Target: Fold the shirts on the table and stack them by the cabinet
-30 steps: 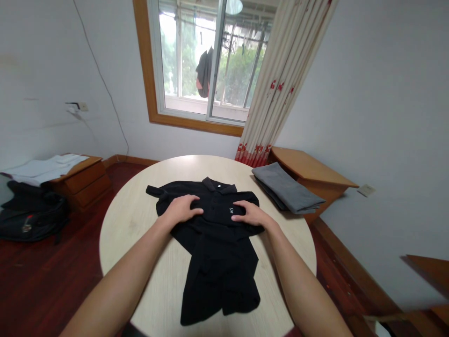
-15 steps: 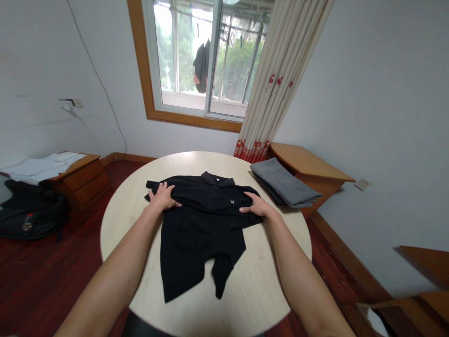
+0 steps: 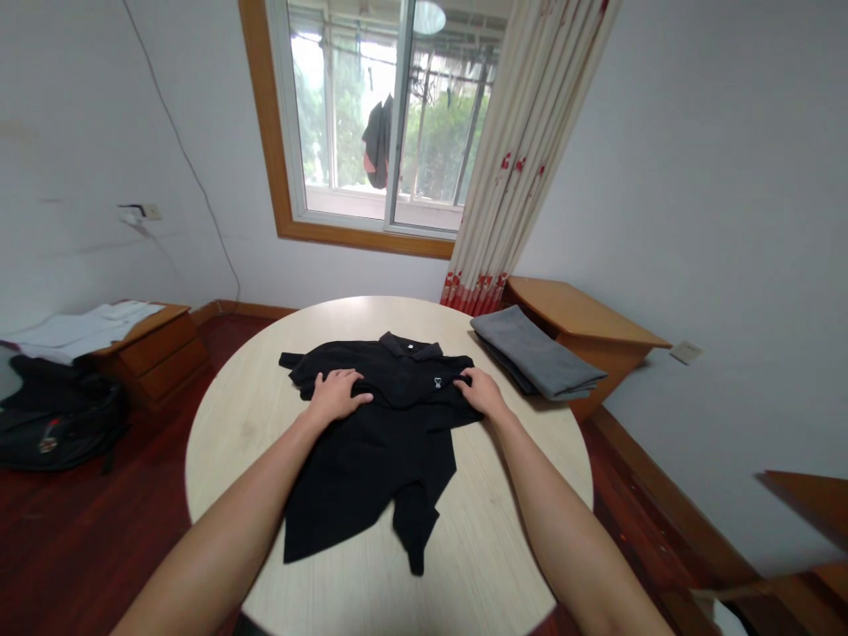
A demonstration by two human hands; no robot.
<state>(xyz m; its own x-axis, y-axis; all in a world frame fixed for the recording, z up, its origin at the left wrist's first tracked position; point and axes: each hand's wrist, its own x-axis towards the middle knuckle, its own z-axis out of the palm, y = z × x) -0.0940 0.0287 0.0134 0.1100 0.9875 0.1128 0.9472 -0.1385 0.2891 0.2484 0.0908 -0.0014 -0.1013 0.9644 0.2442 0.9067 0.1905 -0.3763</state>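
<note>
A black polo shirt [image 3: 397, 375] lies on a round pale table [image 3: 245, 424], its collar at the far side and a small white emblem on the chest. Black cloth spreads from it towards me, with a narrow sleeve-like piece [image 3: 412, 530] at the near edge. Whether this lower cloth is a separate garment I cannot tell. My left hand [image 3: 336, 395] rests on the shirt's left part with fingers apart. At the shirt's right side, my right hand [image 3: 483, 392] pinches the fabric between thumb and fingers.
Folded grey cloth [image 3: 536, 353] lies at the table's right edge, close to a wooden desk [image 3: 583, 309]. A curtain [image 3: 510, 177] hangs beside the window. To the left are a low drawer cabinet [image 3: 159, 353] with papers and a black bag [image 3: 59, 415] on the floor.
My left hand moved out to the shirt's left end, then back inward. My right hand's fingers closed on the fabric. The lower cloth shifted left, and its near edge changed shape.
</note>
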